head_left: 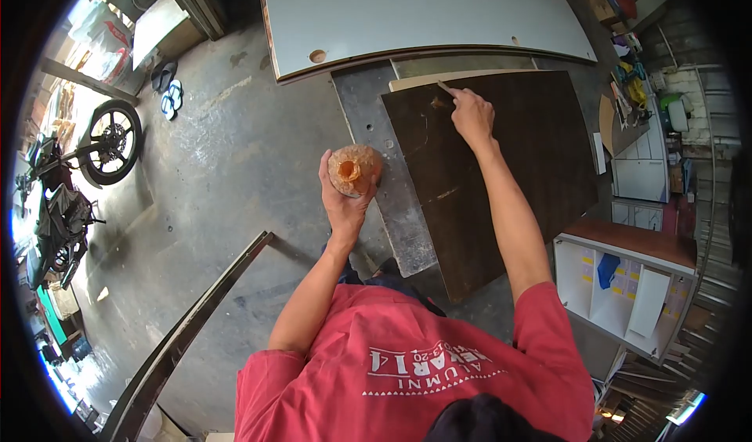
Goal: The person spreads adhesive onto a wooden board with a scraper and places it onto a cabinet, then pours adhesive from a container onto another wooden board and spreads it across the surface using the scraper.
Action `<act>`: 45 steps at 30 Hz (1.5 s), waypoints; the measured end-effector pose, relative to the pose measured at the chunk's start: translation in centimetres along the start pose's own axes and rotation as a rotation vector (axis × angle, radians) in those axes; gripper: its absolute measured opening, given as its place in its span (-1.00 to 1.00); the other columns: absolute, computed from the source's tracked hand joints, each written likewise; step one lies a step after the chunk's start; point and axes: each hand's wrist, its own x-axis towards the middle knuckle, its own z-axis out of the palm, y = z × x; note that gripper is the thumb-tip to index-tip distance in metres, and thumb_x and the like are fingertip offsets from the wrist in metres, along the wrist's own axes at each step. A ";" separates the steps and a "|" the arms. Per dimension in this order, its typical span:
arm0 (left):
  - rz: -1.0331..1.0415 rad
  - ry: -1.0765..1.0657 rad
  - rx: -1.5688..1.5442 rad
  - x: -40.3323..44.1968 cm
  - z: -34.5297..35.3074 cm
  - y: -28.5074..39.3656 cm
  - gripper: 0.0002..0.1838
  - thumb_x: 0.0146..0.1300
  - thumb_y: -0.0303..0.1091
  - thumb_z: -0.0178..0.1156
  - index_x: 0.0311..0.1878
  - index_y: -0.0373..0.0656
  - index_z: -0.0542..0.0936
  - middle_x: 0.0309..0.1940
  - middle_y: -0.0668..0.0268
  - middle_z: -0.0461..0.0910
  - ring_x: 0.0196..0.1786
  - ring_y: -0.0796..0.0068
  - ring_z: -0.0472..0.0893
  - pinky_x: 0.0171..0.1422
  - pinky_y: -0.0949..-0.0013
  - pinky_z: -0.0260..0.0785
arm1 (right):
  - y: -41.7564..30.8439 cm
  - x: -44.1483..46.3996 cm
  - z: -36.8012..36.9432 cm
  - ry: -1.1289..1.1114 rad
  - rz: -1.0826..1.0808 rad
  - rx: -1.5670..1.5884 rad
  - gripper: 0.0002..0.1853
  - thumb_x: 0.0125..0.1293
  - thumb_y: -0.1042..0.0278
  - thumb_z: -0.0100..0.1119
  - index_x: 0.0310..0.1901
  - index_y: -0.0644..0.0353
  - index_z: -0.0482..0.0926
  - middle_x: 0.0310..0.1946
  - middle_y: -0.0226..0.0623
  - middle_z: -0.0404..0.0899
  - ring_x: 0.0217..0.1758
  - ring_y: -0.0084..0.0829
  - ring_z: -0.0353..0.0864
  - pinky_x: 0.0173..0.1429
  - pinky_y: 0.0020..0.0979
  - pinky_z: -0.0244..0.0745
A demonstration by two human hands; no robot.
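In my left hand (345, 207) I grip a round container (368, 160) crusted with tan residue, with a hole on top showing orange, glue-like stuff. It is held to the left of the dark brown board (501, 184). My right hand (474, 119) is closed around a short, thin, flat tool (446, 89) over the far left part of this board. Near the tool a small orange-brown smear (439, 104) lies on the board. Whether the tool touches the surface I cannot tell.
Beneath the board is a grey panel (368, 101). A long pale panel (423, 19) with round holes lies beyond. A white cabinet (627, 293) stands at right. A motorcycle (70, 184) and sandals (171, 99) are at left; a long dark beam (188, 328) is nearer.
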 end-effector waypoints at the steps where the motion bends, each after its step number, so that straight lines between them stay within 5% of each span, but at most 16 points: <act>1: -0.027 0.003 -0.034 0.0 0.0 0.3 -0.02 0.02 -0.46 0.56 0.50 -0.26 0.22 0.13 0.14 0.56 0.14 0.26 0.61 0.31 0.28 0.43 | -0.9 -0.3 0.1 0.011 -0.049 0.007 -0.74 0.27 0.54 0.15 -0.07 0.10 0.75 -0.17 -0.22 0.72 -0.09 -0.06 0.73 0.01 -0.07 0.61; 14: 0.023 0.037 0.032 3.9 4.2 -0.3 -0.01 -0.03 -0.49 0.56 0.49 -0.26 0.26 0.24 0.03 0.51 0.26 0.08 0.56 0.37 0.20 0.39 | -3.6 -2.5 -1.5 -0.082 -0.305 0.095 -0.66 0.26 0.62 0.12 -0.03 0.06 0.75 -0.20 -0.31 0.73 -0.16 -0.07 0.69 -0.06 -0.09 0.56; 17: 0.098 0.064 0.102 5.3 5.4 -0.4 -0.03 0.00 -0.37 0.60 0.46 -0.29 0.28 0.21 0.09 0.54 0.26 0.25 0.56 0.38 0.26 0.39 | -4.7 -3.3 -1.8 -0.086 -0.387 0.129 -0.64 0.23 0.64 0.10 -0.04 0.06 0.75 -0.17 -0.34 0.74 -0.12 -0.11 0.70 -0.07 -0.12 0.55; 21: 0.043 0.006 0.061 5.6 5.5 -0.5 0.01 -0.03 -0.40 0.59 0.49 -0.30 0.24 0.26 0.06 0.51 0.29 0.20 0.55 0.41 0.24 0.37 | -3.4 -4.4 -3.1 -0.145 -0.459 0.156 -0.62 0.18 0.66 0.08 -0.06 0.06 0.76 -0.14 -0.36 0.75 -0.06 -0.17 0.71 -0.05 -0.17 0.52; 23: -0.013 -0.059 -0.014 5.3 5.3 -0.8 0.11 -0.06 -0.49 0.55 0.57 -0.26 0.14 0.40 -0.02 0.35 0.43 0.00 0.40 0.51 0.15 0.26 | -2.2 -5.1 -4.2 -0.235 -0.470 0.101 -0.60 0.15 0.68 0.07 -0.08 0.05 0.76 -0.12 -0.38 0.76 0.00 -0.22 0.71 -0.03 -0.19 0.50; 30: 0.074 -0.084 0.139 0.9 2.9 -0.6 0.12 0.06 -0.39 0.50 0.61 -0.32 0.01 0.51 -0.10 0.22 0.55 -0.01 0.25 0.62 0.13 0.09 | 1.4 -5.7 -5.8 -0.199 -0.429 0.107 -0.64 0.22 0.65 0.08 -0.08 0.03 0.76 -0.10 -0.37 0.77 0.00 -0.19 0.71 -0.02 -0.18 0.51; 34: 0.005 -0.086 0.078 -6.1 2.0 -1.0 -0.07 0.26 -0.45 0.33 0.62 -0.31 0.04 0.53 -0.02 0.24 0.59 0.14 0.23 0.65 0.16 0.00 | 1.9 -6.8 -5.8 -0.220 -0.397 0.170 -0.65 0.23 0.65 0.10 -0.08 0.04 0.76 -0.16 -0.31 0.77 -0.08 -0.14 0.72 -0.06 -0.14 0.55; 36: -0.343 -0.321 -0.198 -10.1 2.0 -1.3 -0.12 0.29 -0.46 0.29 0.59 -0.38 0.05 0.47 -0.06 0.33 0.52 0.15 0.34 0.55 0.23 0.18 | 1.6 -7.6 -6.4 -0.281 -0.381 0.178 -0.65 0.22 0.64 0.10 -0.06 0.05 0.76 -0.20 -0.25 0.75 -0.14 -0.10 0.72 -0.09 -0.12 0.57; 39: -0.513 -0.352 -0.404 -15.0 3.5 0.1 -0.17 0.39 -0.45 0.19 0.61 -0.40 0.00 0.44 -0.04 0.40 0.45 0.26 0.43 0.49 0.33 0.25 | 2.8 -9.0 -6.1 -0.307 -0.412 0.200 -0.65 0.20 0.64 0.13 -0.11 0.01 0.78 -0.28 -0.28 0.74 -0.18 -0.09 0.72 -0.09 -0.12 0.61; 42: -0.584 -0.309 -0.508 -17.3 5.8 0.7 -0.20 0.47 -0.40 0.10 0.63 -0.40 -0.05 0.43 -0.06 0.41 0.43 0.29 0.44 0.46 0.38 0.27 | 4.1 -11.0 -5.9 -0.268 -0.427 0.245 -0.68 0.23 0.59 0.13 -0.13 0.00 0.79 -0.26 -0.25 0.75 -0.17 -0.07 0.72 -0.06 -0.10 0.61; 43: -0.548 -0.318 -0.409 -17.5 6.3 1.0 -0.23 0.53 -0.28 0.03 0.62 -0.41 -0.06 0.46 0.01 0.41 0.54 0.27 0.33 0.62 0.33 0.04 | 4.5 -11.5 -5.9 -0.259 -0.438 0.253 -0.68 0.23 0.59 0.13 -0.13 0.00 0.79 -0.26 -0.25 0.75 -0.17 -0.07 0.72 -0.06 -0.10 0.61; 45: -0.470 -0.277 -0.373 -17.5 7.1 1.8 -0.22 0.52 -0.28 0.04 0.62 -0.41 -0.05 0.43 0.02 0.45 0.52 0.28 0.35 0.61 0.33 0.06 | 5.0 -12.3 -5.7 -0.193 -0.443 0.219 -0.70 0.24 0.53 0.13 -0.14 -0.03 0.80 -0.23 -0.22 0.76 -0.12 -0.05 0.73 -0.03 -0.07 0.61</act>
